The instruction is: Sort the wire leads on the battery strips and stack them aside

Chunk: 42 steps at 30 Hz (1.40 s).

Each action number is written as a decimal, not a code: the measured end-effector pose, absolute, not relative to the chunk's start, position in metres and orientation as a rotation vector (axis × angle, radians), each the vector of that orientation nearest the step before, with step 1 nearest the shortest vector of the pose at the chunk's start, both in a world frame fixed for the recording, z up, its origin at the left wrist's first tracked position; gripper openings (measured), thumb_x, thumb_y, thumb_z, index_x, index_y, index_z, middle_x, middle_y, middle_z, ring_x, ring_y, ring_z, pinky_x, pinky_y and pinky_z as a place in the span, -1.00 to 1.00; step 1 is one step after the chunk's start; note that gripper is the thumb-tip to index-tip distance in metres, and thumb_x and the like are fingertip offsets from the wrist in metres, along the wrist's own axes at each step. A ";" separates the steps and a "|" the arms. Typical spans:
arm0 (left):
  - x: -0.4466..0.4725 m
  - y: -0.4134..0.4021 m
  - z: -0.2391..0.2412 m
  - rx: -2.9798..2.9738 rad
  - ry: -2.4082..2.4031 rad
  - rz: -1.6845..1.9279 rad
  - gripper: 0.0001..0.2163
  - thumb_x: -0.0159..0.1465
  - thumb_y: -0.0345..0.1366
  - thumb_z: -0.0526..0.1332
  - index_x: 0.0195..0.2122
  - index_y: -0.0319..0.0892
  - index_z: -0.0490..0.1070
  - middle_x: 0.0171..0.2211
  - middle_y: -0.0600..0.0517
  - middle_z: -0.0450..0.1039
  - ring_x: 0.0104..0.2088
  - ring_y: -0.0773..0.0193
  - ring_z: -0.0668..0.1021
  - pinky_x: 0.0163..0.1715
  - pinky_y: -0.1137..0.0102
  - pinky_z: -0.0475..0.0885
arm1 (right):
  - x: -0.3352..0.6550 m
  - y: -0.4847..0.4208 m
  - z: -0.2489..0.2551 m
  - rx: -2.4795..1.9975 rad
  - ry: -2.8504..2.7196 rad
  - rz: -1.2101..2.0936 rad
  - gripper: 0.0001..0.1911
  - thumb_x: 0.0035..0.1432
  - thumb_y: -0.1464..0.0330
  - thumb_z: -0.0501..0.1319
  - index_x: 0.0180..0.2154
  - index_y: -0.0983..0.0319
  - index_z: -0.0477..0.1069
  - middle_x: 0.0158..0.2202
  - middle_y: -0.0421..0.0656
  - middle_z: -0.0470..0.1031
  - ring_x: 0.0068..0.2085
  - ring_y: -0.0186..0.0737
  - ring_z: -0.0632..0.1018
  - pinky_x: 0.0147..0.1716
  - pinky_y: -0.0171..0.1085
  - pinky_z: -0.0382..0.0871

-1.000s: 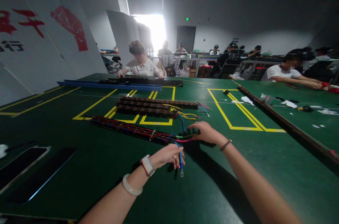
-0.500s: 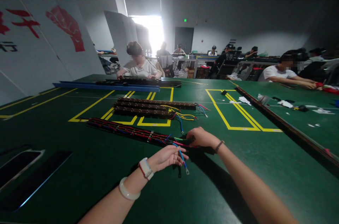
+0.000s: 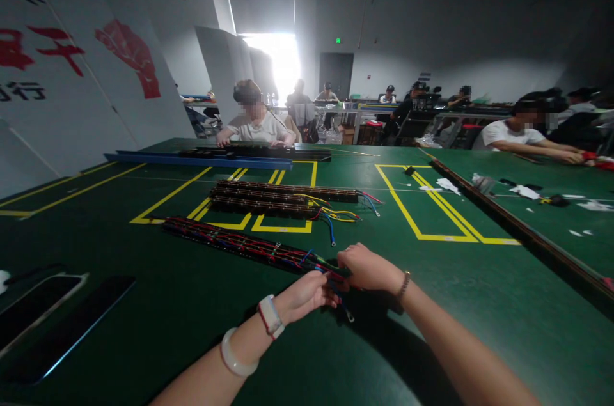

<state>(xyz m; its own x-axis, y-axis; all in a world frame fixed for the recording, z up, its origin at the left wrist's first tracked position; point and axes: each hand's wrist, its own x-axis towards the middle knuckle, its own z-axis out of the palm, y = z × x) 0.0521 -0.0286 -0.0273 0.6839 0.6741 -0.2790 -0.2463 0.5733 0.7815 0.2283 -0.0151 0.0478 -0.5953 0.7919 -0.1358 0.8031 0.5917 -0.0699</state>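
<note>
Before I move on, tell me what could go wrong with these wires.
The blue wire jutting past the left hand might snag by its metal ring end. The right hand pinches wires at the front bundle's end, so a hard tug could strain them there. The rear bundles' loose blue wire lies near the right hand and could get caught.

- Between the right hand (image 3: 368,268) and the long bar (image 3: 508,219), green tabletop (image 3: 484,291) lies open.
- The wired bundle (image 3: 230,243) blocks the way beyond the left hand (image 3: 307,297).
- Dark slabs (image 3: 71,332) obstruct the near left.
</note>
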 end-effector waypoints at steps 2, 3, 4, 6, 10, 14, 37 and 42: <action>0.052 -0.028 -0.028 0.783 0.609 0.567 -0.80 0.19 -0.28 0.25 -0.25 -0.34 0.46 -0.28 -0.12 0.51 -0.45 0.36 0.50 -0.40 0.44 0.34 | 0.226 -0.019 0.048 1.338 2.727 -0.176 -0.82 0.03 0.38 0.26 -0.26 0.29 0.46 -0.30 -0.03 0.55 -0.20 -0.10 0.54 -0.23 -0.27 0.26; 0.053 -0.028 -0.029 0.780 0.616 0.566 -0.80 0.19 -0.28 0.25 -0.25 -0.33 0.46 -0.27 -0.13 0.51 -0.44 0.36 0.50 -0.40 0.44 0.34 | 0.225 -0.020 0.048 1.329 2.731 -0.167 -0.81 0.05 0.35 0.27 -0.27 0.29 0.45 -0.30 -0.02 0.54 -0.20 -0.09 0.54 -0.23 -0.26 0.26; 0.053 -0.028 -0.030 0.776 0.627 0.571 -0.81 0.19 -0.28 0.25 -0.25 -0.33 0.45 -0.26 -0.13 0.51 -0.44 0.36 0.50 -0.40 0.44 0.33 | 0.224 -0.022 0.049 1.323 2.737 -0.156 -0.80 0.06 0.32 0.26 -0.27 0.30 0.45 -0.30 -0.01 0.54 -0.21 -0.09 0.54 -0.23 -0.26 0.26; 0.054 -0.029 -0.033 0.769 0.660 0.597 -0.81 0.20 -0.28 0.25 -0.24 -0.31 0.44 -0.27 -0.11 0.51 -0.45 0.36 0.50 -0.41 0.44 0.33 | 0.222 -0.024 0.049 1.307 2.751 -0.138 -0.79 0.10 0.28 0.24 -0.27 0.30 0.44 -0.31 -0.01 0.54 -0.22 -0.09 0.54 -0.24 -0.26 0.27; 0.057 -0.030 -0.038 0.745 0.727 0.655 -0.81 0.19 -0.29 0.25 -0.23 -0.29 0.39 -0.31 -0.07 0.49 -0.48 0.35 0.49 -0.44 0.43 0.31 | 0.220 -0.026 0.051 1.280 2.754 -0.125 -0.84 0.16 0.33 0.18 -0.29 0.30 0.44 -0.32 -0.01 0.55 -0.23 -0.10 0.55 -0.23 -0.25 0.27; 0.058 -0.031 -0.037 0.731 0.756 0.676 -0.84 0.18 -0.33 0.26 -0.25 -0.28 0.37 -0.36 -0.03 0.47 -0.49 0.38 0.46 -0.44 0.44 0.28 | 0.221 -0.025 0.051 1.241 2.751 -0.146 -0.85 0.19 0.38 0.12 -0.28 0.30 0.43 -0.31 -0.01 0.55 -0.23 -0.11 0.55 -0.23 -0.25 0.27; 0.045 -0.021 -0.025 0.674 0.669 0.505 -0.86 0.19 -0.39 0.14 -0.25 -0.34 0.38 -0.55 0.06 0.36 -0.69 0.54 0.28 -0.71 0.57 0.00 | 0.247 0.025 0.029 1.592 2.723 0.097 -0.83 0.14 0.30 0.23 -0.31 0.21 0.58 -0.33 -0.08 0.58 -0.20 -0.14 0.51 -0.09 -0.22 0.19; 0.042 -0.019 -0.023 0.842 0.716 0.466 -0.86 0.18 -0.37 0.12 -0.29 -0.34 0.38 -0.58 0.10 0.34 -0.75 0.61 0.10 -0.74 0.55 -0.14 | 0.246 0.031 0.010 1.565 2.780 0.259 -0.79 0.22 0.29 0.16 -0.32 0.20 0.56 -0.35 -0.11 0.54 -0.17 -0.15 0.46 0.06 -0.14 0.07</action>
<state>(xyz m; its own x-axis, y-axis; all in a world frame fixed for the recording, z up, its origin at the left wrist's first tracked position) 0.0422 -0.0190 -0.0233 0.6767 0.6291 -0.3825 -0.0954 0.5901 0.8017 0.2465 0.0310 0.0101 -0.5203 0.8440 0.1303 0.8535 0.5090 0.1116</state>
